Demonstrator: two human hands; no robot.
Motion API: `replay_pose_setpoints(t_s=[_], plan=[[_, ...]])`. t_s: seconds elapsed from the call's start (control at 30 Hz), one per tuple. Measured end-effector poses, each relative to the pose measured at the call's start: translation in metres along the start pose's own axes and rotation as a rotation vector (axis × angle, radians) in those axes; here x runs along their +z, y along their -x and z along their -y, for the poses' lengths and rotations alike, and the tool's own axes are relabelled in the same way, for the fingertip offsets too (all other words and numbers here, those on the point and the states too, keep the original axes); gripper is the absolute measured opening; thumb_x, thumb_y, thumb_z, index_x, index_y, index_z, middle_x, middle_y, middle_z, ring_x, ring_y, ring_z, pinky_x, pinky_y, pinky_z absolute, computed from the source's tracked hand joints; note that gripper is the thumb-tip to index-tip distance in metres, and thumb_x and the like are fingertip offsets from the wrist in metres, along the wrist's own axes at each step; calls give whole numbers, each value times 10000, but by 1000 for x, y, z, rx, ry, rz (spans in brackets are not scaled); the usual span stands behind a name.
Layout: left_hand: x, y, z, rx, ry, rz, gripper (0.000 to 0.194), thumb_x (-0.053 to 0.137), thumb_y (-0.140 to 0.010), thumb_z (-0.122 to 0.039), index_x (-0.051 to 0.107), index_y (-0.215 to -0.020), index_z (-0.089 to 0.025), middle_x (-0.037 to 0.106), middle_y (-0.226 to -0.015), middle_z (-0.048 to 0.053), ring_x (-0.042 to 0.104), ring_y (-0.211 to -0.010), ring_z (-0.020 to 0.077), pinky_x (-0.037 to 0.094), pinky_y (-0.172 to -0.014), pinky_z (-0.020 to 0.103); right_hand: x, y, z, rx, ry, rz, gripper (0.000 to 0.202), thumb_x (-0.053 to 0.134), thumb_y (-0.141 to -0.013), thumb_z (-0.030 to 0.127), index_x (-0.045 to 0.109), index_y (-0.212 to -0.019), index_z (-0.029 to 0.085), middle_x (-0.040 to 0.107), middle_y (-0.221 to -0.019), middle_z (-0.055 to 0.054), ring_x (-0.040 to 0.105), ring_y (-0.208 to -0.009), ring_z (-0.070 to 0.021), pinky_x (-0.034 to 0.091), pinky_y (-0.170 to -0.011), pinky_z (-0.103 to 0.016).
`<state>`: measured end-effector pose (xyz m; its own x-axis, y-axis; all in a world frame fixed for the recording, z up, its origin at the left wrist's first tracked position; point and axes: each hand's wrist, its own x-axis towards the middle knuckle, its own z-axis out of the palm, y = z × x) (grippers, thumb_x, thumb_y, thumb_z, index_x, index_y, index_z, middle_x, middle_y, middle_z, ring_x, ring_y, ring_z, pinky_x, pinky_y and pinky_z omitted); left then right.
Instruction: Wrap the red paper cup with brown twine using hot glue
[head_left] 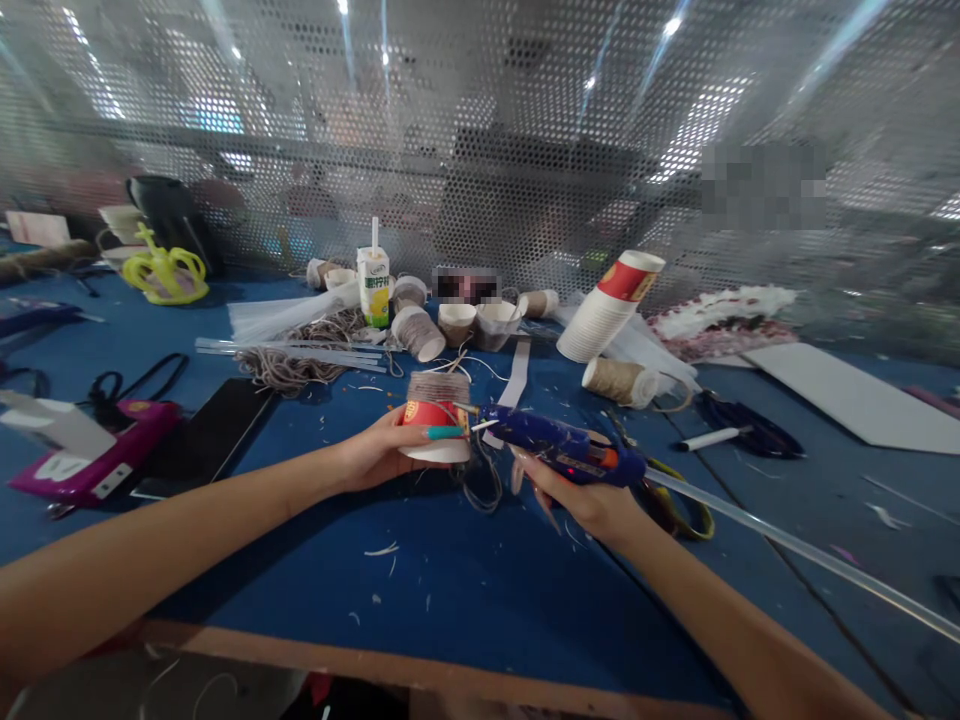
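Left hand (384,445) curled round twine-wound paper cup (435,414), right hand (581,500) clasping glue gun (536,434), nozzle (470,409) near cup's 3 o'clock: likely gluing, next needs steadiness.

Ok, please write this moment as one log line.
left hand: holds cup, partly wrapped in cord | right hand: holds glue gun, nozzle at cup's side, contact unclear | beyond: juice box, cup stack

The left hand (382,442) is tucking most fingers out of sight behind that twine-wrapped paper cup (431,413). Clear glue stick (795,555) is running off the right edge, a second glue gun (39,316) is getting cropped at left, and pixelation's blurring bits of the perforated panel (322,150).
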<state>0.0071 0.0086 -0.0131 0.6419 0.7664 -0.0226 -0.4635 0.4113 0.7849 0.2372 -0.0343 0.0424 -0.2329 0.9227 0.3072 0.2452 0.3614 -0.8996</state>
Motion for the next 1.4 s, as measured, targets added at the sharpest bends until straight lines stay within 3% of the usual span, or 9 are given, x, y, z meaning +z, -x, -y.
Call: replay_pose_setpoints(t_s=[0.1, 0.23, 0.5, 0.8, 1.4], plan=[[1, -1, 0, 5, -8, -19, 512, 823, -611, -249, 648, -1080, -143, 733, -1001, 92, 684, -885, 212, 484, -883, 355, 2, -3, 3, -45, 130, 38, 130, 696, -713, 263, 627, -604, 250, 568, -486, 18, 538, -466, -173, 475, -425, -301], [4, -1, -1, 7, -12, -10, 486, 830, -594, -233, 668, -1041, -131, 741, -989, 108, 688, -887, 225, 475, -902, 361, 3, -3, 0, -79, 199, -3, 77, 654, -706, 244, 608, -645, 231, 612, -580, 3, 566, -515, -173, 513, -516, -310], [9, 0, -3, -8, 19, -55, 510, 899, -490, -261, 710, -948, -136, 755, -896, 69, 688, -811, 179, 501, -813, 288, 3, 0, -6, -65, 205, -10, 130, 643, -722, 262, 558, -628, 233, 569, -589, 1, 527, -497, -165, 470, -496, -310], [5, -1, -1, 5, -10, -22, 511, 872, -536, -247, 688, -995, -120, 749, -910, 82, 681, -820, 188, 484, -831, 303, 3, -3, 2, -78, 260, 50, 146, 593, -725, 242, 516, -601, 225, 564, -523, 14, 522, -447, -148, 449, -457, -282], [7, -1, -2, 4, -3, -41, 499, 876, -518, -227, 700, -976, -130, 748, -913, 76, 680, -827, 184, 483, -815, 290, 4, -2, -1, -117, 320, 34, 193, 557, -740, 206, 502, -556, 220, 578, -476, 21, 545, -420, -138, 461, -454, -263]])
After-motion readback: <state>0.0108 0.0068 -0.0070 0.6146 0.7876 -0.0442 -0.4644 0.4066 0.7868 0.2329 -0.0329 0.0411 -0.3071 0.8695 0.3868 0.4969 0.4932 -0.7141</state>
